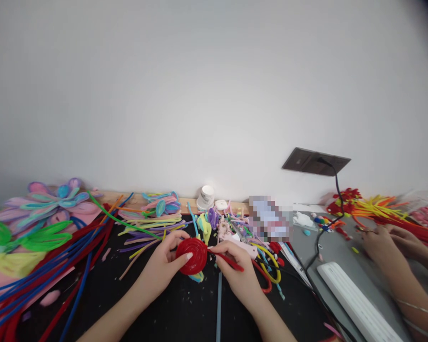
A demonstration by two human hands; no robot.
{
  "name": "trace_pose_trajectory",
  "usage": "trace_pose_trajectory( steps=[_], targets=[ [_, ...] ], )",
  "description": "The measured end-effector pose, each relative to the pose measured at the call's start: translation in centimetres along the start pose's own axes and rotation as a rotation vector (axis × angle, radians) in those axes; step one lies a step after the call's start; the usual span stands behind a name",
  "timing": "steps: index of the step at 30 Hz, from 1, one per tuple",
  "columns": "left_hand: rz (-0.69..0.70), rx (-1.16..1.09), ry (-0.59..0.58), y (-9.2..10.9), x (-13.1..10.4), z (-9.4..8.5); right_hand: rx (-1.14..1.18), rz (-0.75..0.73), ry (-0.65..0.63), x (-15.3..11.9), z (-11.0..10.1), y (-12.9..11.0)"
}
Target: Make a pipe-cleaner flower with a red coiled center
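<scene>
A round, flat coil of red pipe cleaner is gripped between the thumb and fingers of my left hand. From the coil's right side a red length runs out, pinched in my right hand. Both hands are closed and close together over the black table surface. A blue and yellow fuzzy piece shows just below the coil, partly hidden by it. Behind the hands lie a yellow-green piece and a purple one.
Long blue and red pipe cleaners and fuzzy flowers fill the left. A paper cup stands by the wall. At right are a phone, black cable, white power strip and another person's hands.
</scene>
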State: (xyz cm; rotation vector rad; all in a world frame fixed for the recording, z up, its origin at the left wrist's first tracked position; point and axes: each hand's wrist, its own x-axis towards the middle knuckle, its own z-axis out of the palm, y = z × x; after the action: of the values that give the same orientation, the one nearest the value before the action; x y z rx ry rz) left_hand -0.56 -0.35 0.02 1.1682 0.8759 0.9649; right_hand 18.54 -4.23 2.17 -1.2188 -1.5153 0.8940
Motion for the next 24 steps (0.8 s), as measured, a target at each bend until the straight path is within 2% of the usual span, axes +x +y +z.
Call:
trace_pose_trajectory(
  steps=[24],
  targets=[
    [-0.034, -0.05, -0.008, -0.05, 0.16, -0.01, -0.014, -0.018, 0.025, -0.08, -0.09, 0.67]
  ],
)
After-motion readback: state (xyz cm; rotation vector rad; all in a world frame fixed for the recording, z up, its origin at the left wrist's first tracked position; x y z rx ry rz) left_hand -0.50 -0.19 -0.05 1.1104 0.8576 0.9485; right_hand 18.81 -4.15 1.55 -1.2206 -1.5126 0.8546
